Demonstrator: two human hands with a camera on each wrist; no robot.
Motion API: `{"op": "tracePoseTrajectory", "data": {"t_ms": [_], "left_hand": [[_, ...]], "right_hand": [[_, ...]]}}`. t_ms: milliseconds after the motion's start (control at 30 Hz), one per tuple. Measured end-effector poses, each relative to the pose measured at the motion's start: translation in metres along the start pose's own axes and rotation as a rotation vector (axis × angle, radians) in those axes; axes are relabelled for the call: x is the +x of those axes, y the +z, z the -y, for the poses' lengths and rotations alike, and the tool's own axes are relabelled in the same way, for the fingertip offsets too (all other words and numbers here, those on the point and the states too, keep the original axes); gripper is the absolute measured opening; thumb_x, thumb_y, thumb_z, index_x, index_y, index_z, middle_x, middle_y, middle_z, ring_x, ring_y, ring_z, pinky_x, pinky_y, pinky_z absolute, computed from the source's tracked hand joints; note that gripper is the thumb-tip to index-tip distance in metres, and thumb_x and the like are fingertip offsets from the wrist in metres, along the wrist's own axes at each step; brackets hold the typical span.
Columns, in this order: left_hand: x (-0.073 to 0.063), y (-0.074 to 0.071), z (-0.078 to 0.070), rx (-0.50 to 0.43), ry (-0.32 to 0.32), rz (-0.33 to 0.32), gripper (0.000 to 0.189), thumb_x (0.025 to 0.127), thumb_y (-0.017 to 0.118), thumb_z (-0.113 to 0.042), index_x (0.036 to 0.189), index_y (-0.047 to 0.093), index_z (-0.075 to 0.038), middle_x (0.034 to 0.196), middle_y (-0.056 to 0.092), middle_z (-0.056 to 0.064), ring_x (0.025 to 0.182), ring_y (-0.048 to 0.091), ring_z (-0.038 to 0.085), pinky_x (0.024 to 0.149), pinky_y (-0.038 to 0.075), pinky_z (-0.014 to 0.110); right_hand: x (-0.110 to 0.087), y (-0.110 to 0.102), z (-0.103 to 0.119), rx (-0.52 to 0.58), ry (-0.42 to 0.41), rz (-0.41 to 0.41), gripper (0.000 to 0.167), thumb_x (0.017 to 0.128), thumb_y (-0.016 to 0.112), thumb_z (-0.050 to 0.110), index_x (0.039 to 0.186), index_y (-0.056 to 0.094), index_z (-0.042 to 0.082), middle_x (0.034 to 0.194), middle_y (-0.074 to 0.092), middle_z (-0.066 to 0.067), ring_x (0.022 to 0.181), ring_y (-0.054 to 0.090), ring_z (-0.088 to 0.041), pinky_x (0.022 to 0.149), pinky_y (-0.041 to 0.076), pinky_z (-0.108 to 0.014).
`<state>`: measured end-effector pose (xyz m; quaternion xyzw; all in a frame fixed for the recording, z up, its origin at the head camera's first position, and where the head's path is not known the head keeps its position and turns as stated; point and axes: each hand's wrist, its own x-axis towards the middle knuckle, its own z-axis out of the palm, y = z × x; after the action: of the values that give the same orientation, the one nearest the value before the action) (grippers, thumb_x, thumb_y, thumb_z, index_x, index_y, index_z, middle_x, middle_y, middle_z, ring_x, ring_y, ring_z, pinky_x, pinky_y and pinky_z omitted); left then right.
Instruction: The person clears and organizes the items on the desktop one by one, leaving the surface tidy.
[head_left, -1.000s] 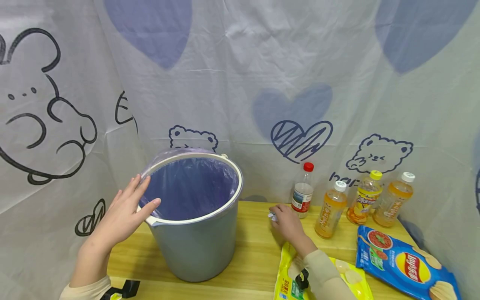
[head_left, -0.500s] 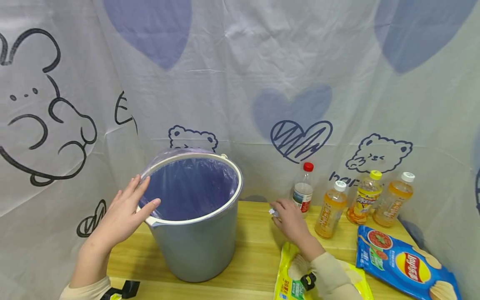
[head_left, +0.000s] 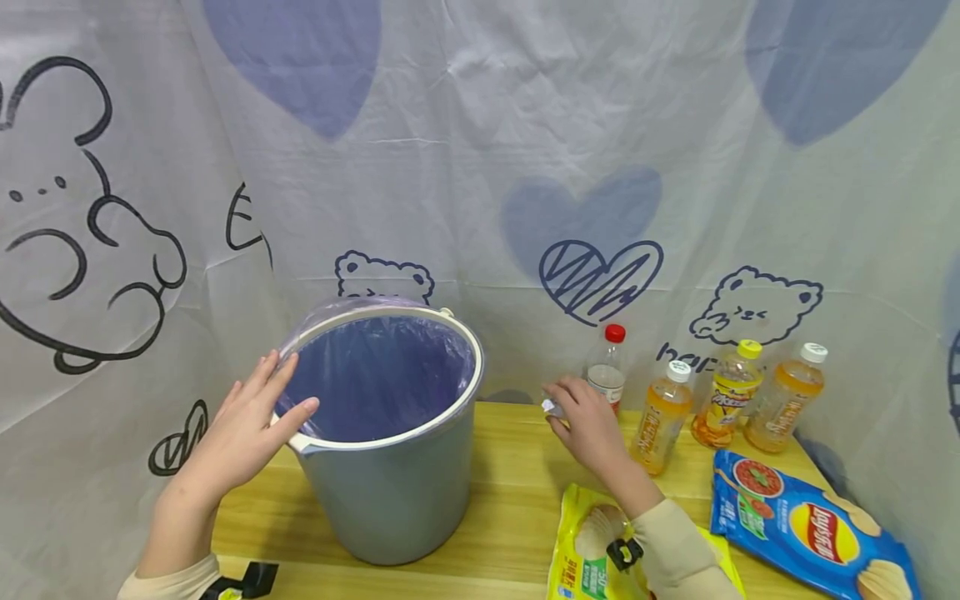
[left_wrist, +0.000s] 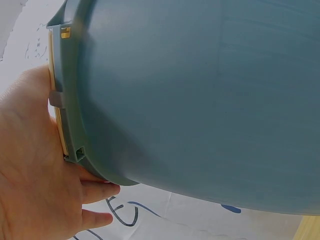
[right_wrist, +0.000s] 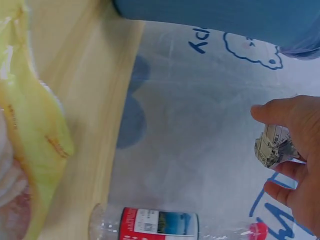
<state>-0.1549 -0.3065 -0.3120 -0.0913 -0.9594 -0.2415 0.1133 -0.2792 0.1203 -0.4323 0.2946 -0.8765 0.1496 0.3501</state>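
A grey-blue trash bin [head_left: 397, 500] stands on the wooden table, its cream rim covered inside by a thin purple liner bag [head_left: 375, 379]. At the rim's left side rests my left hand [head_left: 243, 429], fingers extended; the left wrist view shows this hand [left_wrist: 40, 160] against the rim, beside the bin wall [left_wrist: 200, 100]. Between thumb and fingers, my right hand [head_left: 592, 425] holds a small crumpled piece of paper [head_left: 552, 407]. The right wrist view shows print on the paper ball [right_wrist: 272, 147], above the table. Behind this hand, a red-capped bottle [head_left: 609, 375] is partly covered.
Right of my right hand stand an orange bottle [head_left: 662, 421], a yellow-capped bottle [head_left: 727, 400] and another orange bottle [head_left: 787, 400]. A yellow chip bag [head_left: 585, 542] lies under my right forearm, a blue chip bag [head_left: 810, 525] farther right. Patterned cloth [head_left: 480, 208] hangs behind.
My right hand has risen a little from the table and shifted slightly right with the crumpled paper, covering more of the red-capped bottle. The left hand stays at the bin rim.
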Motion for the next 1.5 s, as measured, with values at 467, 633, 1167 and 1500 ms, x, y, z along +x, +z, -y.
{"op": "tracePoseTrajectory", "data": {"t_ms": [467, 633, 1167, 1500], "left_hand": [[-0.001, -0.001, -0.001, -0.016, -0.010, 0.008, 0.076, 0.100, 0.044, -0.049, 0.156, 0.016, -0.006, 0.162, 0.002, 0.026, 0.151, 0.001, 0.043, 0.118, -0.003, 0.065], [0.000, -0.001, -0.001, -0.015, -0.007, 0.005, 0.076, 0.100, 0.045, -0.049, 0.156, 0.016, -0.006, 0.162, 0.002, 0.026, 0.150, 0.003, 0.045, 0.118, -0.003, 0.065], [0.000, -0.002, -0.001, -0.007, -0.001, 0.007, 0.076, 0.100, 0.044, -0.049, 0.156, 0.016, -0.004, 0.162, 0.003, 0.027, 0.150, 0.003, 0.045, 0.118, -0.002, 0.066], [0.000, 0.001, 0.000, -0.021, 0.002, 0.001, 0.076, 0.100, 0.045, -0.048, 0.156, 0.016, -0.005, 0.162, 0.002, 0.026, 0.150, 0.003, 0.045, 0.117, -0.002, 0.066]], "right_hand": [[0.026, -0.021, 0.006, 0.032, -0.015, -0.080, 0.044, 0.077, 0.081, 0.011, 0.118, 0.066, 0.009, 0.112, 0.064, -0.010, 0.101, 0.062, -0.029, 0.086, 0.055, -0.047], [0.040, -0.029, 0.010, 0.047, -0.037, -0.123, 0.045, 0.077, 0.081, 0.011, 0.119, 0.065, 0.008, 0.113, 0.064, -0.009, 0.101, 0.062, -0.028, 0.083, 0.055, -0.046], [0.087, -0.055, 0.036, 0.126, -0.113, -0.326, 0.047, 0.074, 0.084, 0.009, 0.118, 0.068, 0.005, 0.111, 0.066, -0.013, 0.106, 0.062, -0.031, 0.091, 0.053, -0.047], [0.107, -0.061, 0.058, 0.157, -0.146, -0.346, 0.044, 0.077, 0.082, 0.012, 0.118, 0.068, 0.005, 0.112, 0.066, -0.013, 0.107, 0.062, -0.030, 0.095, 0.053, -0.043]]}}
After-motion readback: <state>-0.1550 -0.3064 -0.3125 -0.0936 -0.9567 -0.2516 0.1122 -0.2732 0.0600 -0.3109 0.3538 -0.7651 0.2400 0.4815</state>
